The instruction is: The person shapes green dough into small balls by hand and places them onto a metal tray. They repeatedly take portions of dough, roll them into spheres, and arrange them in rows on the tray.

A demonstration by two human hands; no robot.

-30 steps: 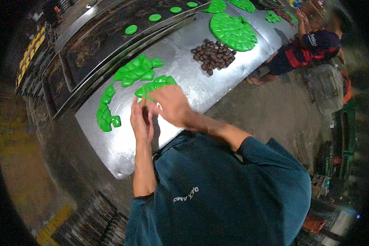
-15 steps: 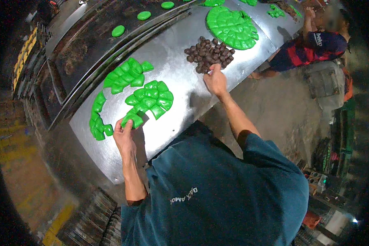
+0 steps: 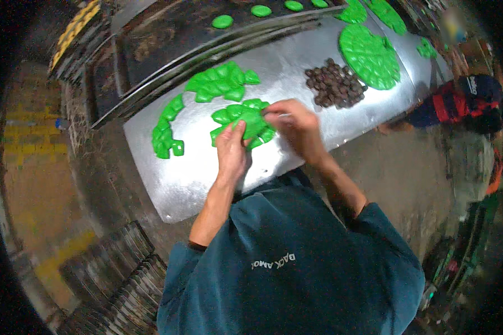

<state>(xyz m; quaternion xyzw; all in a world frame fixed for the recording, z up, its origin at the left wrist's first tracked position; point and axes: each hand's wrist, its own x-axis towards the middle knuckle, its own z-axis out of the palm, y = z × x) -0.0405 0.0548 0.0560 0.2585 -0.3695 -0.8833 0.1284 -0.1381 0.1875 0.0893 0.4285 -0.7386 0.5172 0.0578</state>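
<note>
My left hand (image 3: 231,155) grips a flat, glossy green dough piece (image 3: 249,124), thumb on top. Beside it, my right hand (image 3: 299,127) is closed in a pinch, slightly blurred, with a small dark brown ball (image 3: 265,111) at its fingertips by the dough's edge. Under and behind both hands lies a cluster of green dough pieces (image 3: 223,115), partly hidden. A second green cluster (image 3: 215,82) sits farther back, and a curved row of green pieces (image 3: 163,131) lies to the left. Right of my hands is a pile of dark brown balls (image 3: 332,84).
The metal table (image 3: 176,192) slants across the view. A large scored green disc (image 3: 369,56) rests at its far right. Along the back, a dark trough (image 3: 179,47) carries several green rounds (image 3: 222,22). Another person (image 3: 458,103) is at the right side.
My right hand has left the brown pile and come to the dough in my left hand. The left hand has lifted its piece up and right. The whole view has shifted.
</note>
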